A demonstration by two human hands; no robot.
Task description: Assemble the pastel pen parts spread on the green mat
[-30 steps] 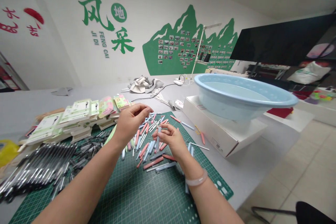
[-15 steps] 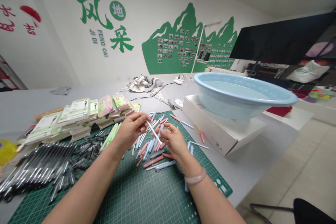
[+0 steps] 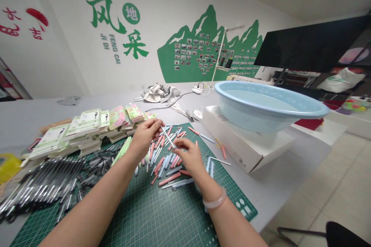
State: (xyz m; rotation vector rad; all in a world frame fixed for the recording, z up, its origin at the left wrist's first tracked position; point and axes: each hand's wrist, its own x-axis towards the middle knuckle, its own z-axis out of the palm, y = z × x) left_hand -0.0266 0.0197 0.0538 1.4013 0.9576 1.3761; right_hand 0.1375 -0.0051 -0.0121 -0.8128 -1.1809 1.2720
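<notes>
Between the thumb and fingers of my left hand [image 3: 148,133] is the upper end of a thin white pen refill [image 3: 167,136], slanting down to the right. My right hand [image 3: 189,156] is closed at the lower end, its curled fingertips meeting the tip. Whether those fingers also hold a small part, I cannot make out. Under both hands lies a loose heap of pink pen parts [image 3: 169,179], blue pen parts [image 3: 174,170] and white sticks, spread over a green cutting mat [image 3: 150,208].
Left on the mat are rows of black-and-clear pens [image 3: 43,185] and light green pen parts [image 3: 123,150]. Stacked pen boxes [image 3: 84,123] stand behind. A blue basin [image 3: 269,104] rests on a white carton [image 3: 246,146] at right. Grey cloths [image 3: 159,93] lie at the back.
My right hand has closed in on the refill's lower end, its fingers more curled. A blue piece seen by its fingertips earlier no longer shows clearly. My left hand has shifted slightly up and left.
</notes>
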